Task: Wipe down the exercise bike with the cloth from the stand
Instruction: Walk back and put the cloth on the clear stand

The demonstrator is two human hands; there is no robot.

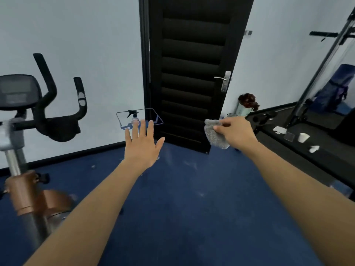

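While both arms reach fwd over the blue floor (182, 208), the right hand (235, 131) pinches a grey cloth (214, 135) btwn thumb & fingers, just in front of the dark door (190, 73), w/ the cloth hanging below the grip. Left hand (143, 144) is spread flat, fingers apart, holding nothing, left of the door. Its fingertips overlap a clear stand (139, 118) next to the door frame; a spray bottle (133, 116) sits on the stand. Exercise bike (28, 116) is well left of the door, blurry, apart from both hands. Right of the door, a dark counter (317, 150) carries a white cup (303, 137) & crumpled paper bits.
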